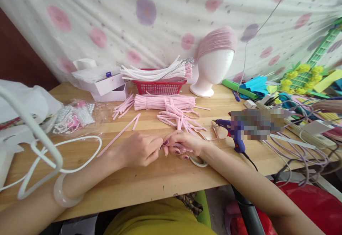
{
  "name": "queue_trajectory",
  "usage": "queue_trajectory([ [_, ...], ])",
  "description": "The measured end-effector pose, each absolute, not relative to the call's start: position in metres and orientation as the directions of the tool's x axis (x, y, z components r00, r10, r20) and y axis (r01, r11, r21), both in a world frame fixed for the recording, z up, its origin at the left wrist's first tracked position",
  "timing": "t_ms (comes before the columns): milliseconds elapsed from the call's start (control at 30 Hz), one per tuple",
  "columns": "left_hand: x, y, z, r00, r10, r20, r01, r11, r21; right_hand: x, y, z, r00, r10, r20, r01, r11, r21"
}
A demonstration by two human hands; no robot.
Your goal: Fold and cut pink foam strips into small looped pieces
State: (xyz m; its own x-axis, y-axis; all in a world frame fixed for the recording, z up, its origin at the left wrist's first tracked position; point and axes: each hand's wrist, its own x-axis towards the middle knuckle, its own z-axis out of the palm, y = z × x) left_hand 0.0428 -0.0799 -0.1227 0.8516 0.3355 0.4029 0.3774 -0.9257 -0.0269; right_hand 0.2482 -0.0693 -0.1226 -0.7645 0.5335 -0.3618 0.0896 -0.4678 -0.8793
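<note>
My left hand (141,149) and my right hand (184,144) meet over the wooden table (149,181), fingertips pinched together. Both are closed on a short pink pipe cleaner piece (175,145) that runs between them. Just beyond my fingers lies a loose heap of cut pink pipe cleaners (177,118), and behind it a tied pink bundle (164,102). A long pink strip (119,134) lies to the left of my left hand. A roll of tape (198,161) shows under my right wrist.
A blue glue gun (235,133) stands right of my hands, its cord trailing off the edge. A red basket (159,86) of white pipe cleaners, a white box (104,82), a foam head (213,67), bagged beads (73,117) and white cables (40,146) surround the area.
</note>
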Motion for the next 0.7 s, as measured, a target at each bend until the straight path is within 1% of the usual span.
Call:
queue_trajectory([
  [67, 0.046, -0.082, -0.119, 0.827, 0.427, 0.365, 0.389, -0.904, 0.178, 0.247, -0.073, -0.12, -0.735, 0.593, -0.328, 0.109, -0.374, -0.921],
  [133, 0.049, -0.084, -0.114, 0.805, 0.529, 0.268, 0.409, -0.822, 0.396, 0.248, -0.075, -0.118, -0.711, 0.638, -0.296, 0.185, -0.236, -0.954],
  [200, 0.05, -0.084, -0.108, 0.776, 0.619, 0.119, 0.451, -0.676, 0.582, 0.249, -0.078, -0.116, -0.712, 0.654, -0.255, 0.285, -0.063, -0.956],
  [267, 0.051, -0.082, -0.103, 0.731, 0.675, -0.098, 0.514, -0.45, 0.731, 0.248, -0.082, -0.113, -0.748, 0.646, -0.154, 0.363, 0.203, -0.91],
  [300, 0.051, -0.08, -0.101, 0.704, 0.673, -0.228, 0.551, -0.314, 0.774, 0.247, -0.085, -0.111, -0.772, 0.631, -0.079, 0.39, 0.372, -0.842],
  [333, 0.051, -0.077, -0.099, 0.686, 0.638, -0.351, 0.579, -0.186, 0.794, 0.246, -0.088, -0.109, -0.802, 0.598, -0.001, 0.41, 0.548, -0.729],
  [367, 0.05, -0.073, -0.098, 0.687, 0.577, -0.442, 0.59, -0.089, 0.802, 0.244, -0.091, -0.106, -0.834, 0.549, 0.058, 0.422, 0.702, -0.574],
  [400, 0.05, -0.069, -0.097, 0.712, 0.503, -0.49, 0.585, -0.039, 0.81, 0.242, -0.094, -0.104, -0.862, 0.499, 0.089, 0.427, 0.81, -0.402],
  [433, 0.049, -0.064, -0.095, 0.757, 0.426, -0.495, 0.56, -0.034, 0.828, 0.24, -0.097, -0.102, -0.881, 0.464, 0.097, 0.431, 0.869, -0.245],
  [467, 0.049, -0.061, -0.095, 0.808, 0.359, -0.468, 0.519, -0.057, 0.853, 0.239, -0.099, -0.1, -0.89, 0.446, 0.092, 0.435, 0.892, -0.124],
  [500, 0.048, -0.059, -0.094, 0.841, 0.323, -0.434, 0.483, -0.091, 0.871, 0.239, -0.1, -0.098, -0.89, 0.446, 0.091, 0.444, 0.895, -0.047],
  [533, 0.048, -0.058, -0.092, 0.855, 0.325, -0.405, 0.464, -0.13, 0.876, 0.239, -0.1, -0.097, -0.881, 0.463, 0.1, 0.464, 0.886, -0.011],
  [567, 0.048, -0.058, -0.091, 0.847, 0.364, -0.386, 0.47, -0.175, 0.865, 0.241, -0.099, -0.096, -0.862, 0.493, 0.118, 0.494, 0.869, -0.02],
  [600, 0.047, -0.061, -0.09, 0.824, 0.437, -0.361, 0.493, -0.237, 0.837, 0.242, -0.096, -0.096, -0.836, 0.531, 0.141, 0.525, 0.848, -0.078],
  [633, 0.047, -0.064, -0.09, 0.79, 0.531, -0.307, 0.524, -0.325, 0.787, 0.245, -0.093, -0.097, -0.8, 0.578, 0.159, 0.55, 0.813, -0.191],
  [667, 0.047, -0.068, -0.089, 0.758, 0.612, -0.224, 0.558, -0.433, 0.708, 0.247, -0.09, -0.098, -0.755, 0.636, 0.158, 0.557, 0.75, -0.355],
  [700, 0.047, -0.072, -0.089, 0.747, 0.657, -0.102, 0.578, -0.566, 0.588, 0.25, -0.086, -0.099, -0.709, 0.694, 0.125, 0.536, 0.645, -0.545],
])
